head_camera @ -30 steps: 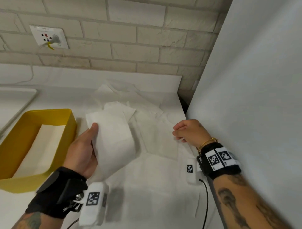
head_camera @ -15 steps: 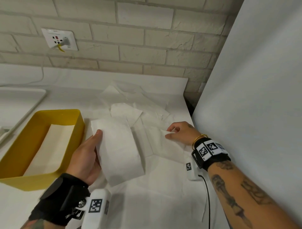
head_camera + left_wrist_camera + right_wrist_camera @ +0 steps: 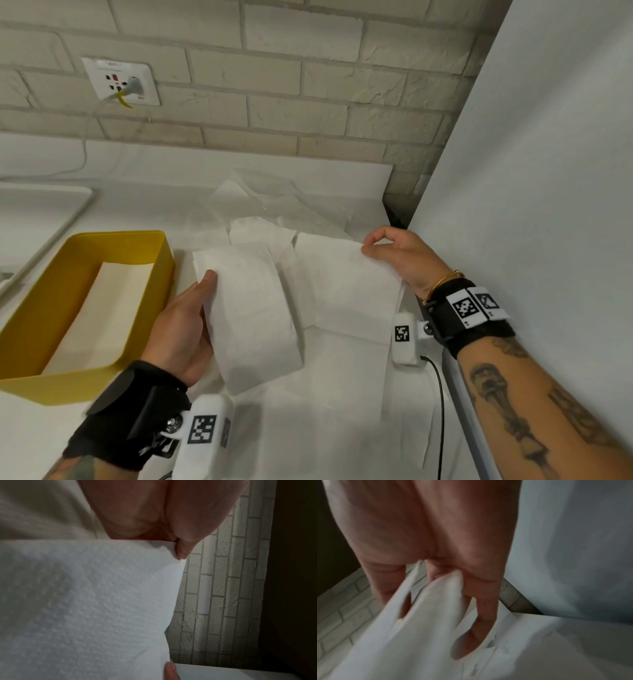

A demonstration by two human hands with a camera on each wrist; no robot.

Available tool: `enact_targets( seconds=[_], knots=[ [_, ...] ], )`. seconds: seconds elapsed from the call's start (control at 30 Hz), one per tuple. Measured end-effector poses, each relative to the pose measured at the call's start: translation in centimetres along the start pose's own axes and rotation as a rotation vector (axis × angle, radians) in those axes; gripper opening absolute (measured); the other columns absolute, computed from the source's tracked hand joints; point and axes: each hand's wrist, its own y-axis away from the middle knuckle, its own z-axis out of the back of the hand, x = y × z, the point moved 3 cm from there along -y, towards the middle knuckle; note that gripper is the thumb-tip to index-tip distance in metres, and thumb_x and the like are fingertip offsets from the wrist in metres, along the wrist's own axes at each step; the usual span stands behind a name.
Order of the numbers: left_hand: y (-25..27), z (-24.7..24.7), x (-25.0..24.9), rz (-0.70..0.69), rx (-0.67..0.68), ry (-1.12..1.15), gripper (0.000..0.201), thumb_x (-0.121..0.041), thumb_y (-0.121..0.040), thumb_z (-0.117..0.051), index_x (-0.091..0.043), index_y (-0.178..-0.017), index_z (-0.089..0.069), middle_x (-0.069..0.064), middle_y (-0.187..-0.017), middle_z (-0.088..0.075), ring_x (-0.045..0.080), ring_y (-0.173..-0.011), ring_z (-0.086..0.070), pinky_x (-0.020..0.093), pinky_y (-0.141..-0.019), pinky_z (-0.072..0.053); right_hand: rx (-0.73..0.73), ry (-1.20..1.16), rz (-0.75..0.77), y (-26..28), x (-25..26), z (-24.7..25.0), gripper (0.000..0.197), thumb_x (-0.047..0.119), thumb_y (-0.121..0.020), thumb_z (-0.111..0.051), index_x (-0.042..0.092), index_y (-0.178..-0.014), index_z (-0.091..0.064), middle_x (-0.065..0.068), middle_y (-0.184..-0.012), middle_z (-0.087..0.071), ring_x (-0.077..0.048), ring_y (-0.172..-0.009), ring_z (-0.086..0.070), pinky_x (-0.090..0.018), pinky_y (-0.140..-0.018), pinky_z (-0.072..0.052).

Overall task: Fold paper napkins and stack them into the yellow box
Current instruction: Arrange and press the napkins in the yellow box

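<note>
Left hand point(image 3: 178, 329) nearest, thumb clamped over folded napkin point(image 3: 250, 315), held above bench point(image 3: 325, 428) beside box point(image 3: 51, 383). Paper light, limp, tears easily; best held at edges. Farther, right hand point(image 3: 400, 257) raised, fingers point(image 3: 474, 628) pinching sheet point(image 3: 346, 284) corner off loose pile point(image 3: 274, 209)

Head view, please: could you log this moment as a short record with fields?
left hand: grips a folded napkin
right hand: pinches the corner of an unfolded napkin
yellow box: left of both hands, folded napkins inside
loose napkins: spread on the counter behind
</note>
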Motion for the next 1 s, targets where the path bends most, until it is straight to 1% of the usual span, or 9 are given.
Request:
enact_targets(
  seconds=[0.17, 0.27, 0.33, 0.43, 0.53, 0.67, 0.8, 0.87, 1.0],
  knots=[
    [-0.2, 0.6, 0.4, 0.026, 0.007, 0.009, 0.028, -0.031, -0.107, -0.045, -0.019, -0.109, -0.070, 0.001, -0.107, -0.078, 0.013, -0.095, -0.075, 0.037, -0.087, -0.051, 0.111, 0.090, -0.085, 0.0, -0.5, -0.7, 0.019, 0.019, -0.087, -0.079, 0.020, -0.105, -0.074, -0.008, -0.101, -0.078, -0.024, -0.097, -0.073, -0.040, -0.098, -0.054],
    [0.0, 0.6, 0.4, 0.015, -0.005, 0.007, 0.025, -0.029, -0.107, -0.046, -0.021, -0.103, -0.069, -0.001, -0.098, -0.080, 0.012, -0.089, -0.076, 0.038, -0.085, -0.051, 0.085, 0.236, -0.036, -0.3, 0.5, -1.0, 0.010, 0.024, -0.089, -0.078, 0.022, -0.098, -0.077, 0.002, -0.101, -0.077, -0.014, -0.102, -0.070, -0.032, -0.103, -0.050],
    [0.1, 0.5, 0.3, 0.006, 0.000, 0.006, 0.024, -0.029, -0.107, -0.046, -0.022, -0.102, -0.068, -0.002, -0.095, -0.080, 0.011, -0.085, -0.076, 0.039, -0.085, -0.051, 0.040, 0.222, 0.036, -0.3, 2.4, -0.8, 0.004, 0.021, -0.091, -0.075, 0.025, -0.091, -0.074, 0.005, -0.096, -0.075, -0.011, -0.093, -0.067, -0.030, -0.096, -0.049],
    [0.0, 0.6, 0.2, 0.015, 0.003, 0.005, 0.025, -0.030, -0.106, -0.046, -0.020, -0.105, -0.069, 0.000, -0.099, -0.080, 0.013, -0.086, -0.076, 0.040, -0.084, -0.051, -0.048, 0.014, 0.149, 0.1, 6.1, 0.3, 0.012, 0.017, -0.092, -0.072, 0.024, -0.084, -0.071, 0.007, -0.084, -0.074, -0.015, -0.083, -0.067, -0.034, -0.085, -0.052],
    [-0.2, 0.1, 0.3, 0.045, 0.023, 0.022, 0.028, -0.033, -0.106, -0.047, -0.017, -0.111, -0.070, 0.003, -0.105, -0.079, 0.015, -0.090, -0.076, 0.039, -0.085, -0.052, -0.055, -0.299, 0.273, 1.3, 9.9, 0.6, 0.011, 0.012, -0.094, -0.067, 0.020, -0.086, -0.067, 0.007, -0.083, -0.074, -0.013, -0.080, -0.068, -0.029, -0.072, -0.055],
    [-0.7, -0.8, 0.6, 0.105, 0.055, 0.058, 0.033, -0.038, -0.104, -0.049, -0.015, -0.120, -0.068, 0.005, -0.112, -0.077, 0.018, -0.100, -0.075, 0.040, -0.089, -0.053, 0.007, -0.661, 0.363, 3.1, 12.6, -1.5, 0.008, 0.014, -0.089, -0.064, 0.017, -0.096, -0.064, 0.001, -0.096, -0.074, -0.015, -0.091, -0.070, -0.031, -0.077, -0.058],
    [-1.1, -1.6, 0.6, 0.138, 0.121, 0.105, 0.039, -0.040, -0.105, -0.046, -0.014, -0.126, -0.066, 0.007, -0.119, -0.075, 0.023, -0.109, -0.072, 0.043, -0.100, -0.051, 0.053, -0.669, 0.191, 3.7, 10.0, -5.9, 0.017, 0.015, -0.080, -0.070, 0.014, -0.095, -0.062, -0.003, -0.092, -0.075, -0.018, -0.084, -0.071, -0.032, -0.069, -0.060],
    [-1.5, -1.7, 0.5, 0.128, 0.132, 0.115, 0.039, -0.039, -0.106, -0.045, -0.013, -0.127, -0.066, 0.009, -0.121, -0.074, 0.025, -0.111, -0.071, 0.044, -0.102, -0.051, 0.069, -0.568, 0.020, 4.4, 7.2, -8.5, 0.015, 0.010, -0.084, -0.073, 0.013, -0.095, -0.064, -0.009, -0.092, -0.076, -0.020, -0.079, -0.071, -0.030, -0.061, -0.059],
    [-2.5, -1.1, 0.7, 0.124, 0.124, 0.164, 0.044, -0.033, -0.106, -0.043, -0.003, -0.132, -0.063, 0.019, -0.131, -0.067, 0.033, -0.120, -0.066, 0.047, -0.108, -0.047, 0.017, -0.512, -0.178, 6.3, 2.7, -11.7, 0.013, 0.007, -0.089, -0.073, 0.008, -0.100, -0.065, -0.014, -0.094, -0.078, -0.022, -0.078, -0.073, -0.030, -0.061, -0.058]
  ],
)
